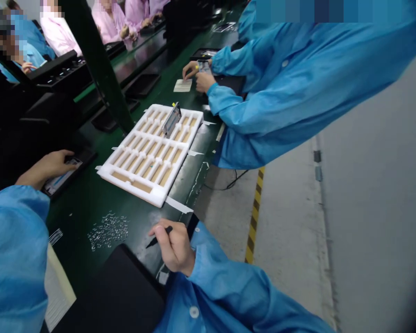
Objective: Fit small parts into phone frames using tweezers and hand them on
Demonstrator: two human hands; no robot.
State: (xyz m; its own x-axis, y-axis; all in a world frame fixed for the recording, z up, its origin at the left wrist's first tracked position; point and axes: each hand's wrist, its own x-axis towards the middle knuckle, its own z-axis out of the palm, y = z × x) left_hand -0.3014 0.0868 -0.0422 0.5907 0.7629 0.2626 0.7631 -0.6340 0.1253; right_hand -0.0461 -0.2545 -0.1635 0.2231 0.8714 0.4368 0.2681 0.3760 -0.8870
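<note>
Touching flat silver-blue device (pixel 61 181), left hand (pixel 48 167), grip unclear | pinching slim black pen-like tool (pixel 154 241), right hand (pixel 174 244) | device likely stiff, fragile: hold edges

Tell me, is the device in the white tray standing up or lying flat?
Standing on edge: the device rises above the white tray, its lower edge down among the slots.

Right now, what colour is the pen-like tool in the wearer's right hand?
The pen-like tool is black; the head view shows it best.
</note>
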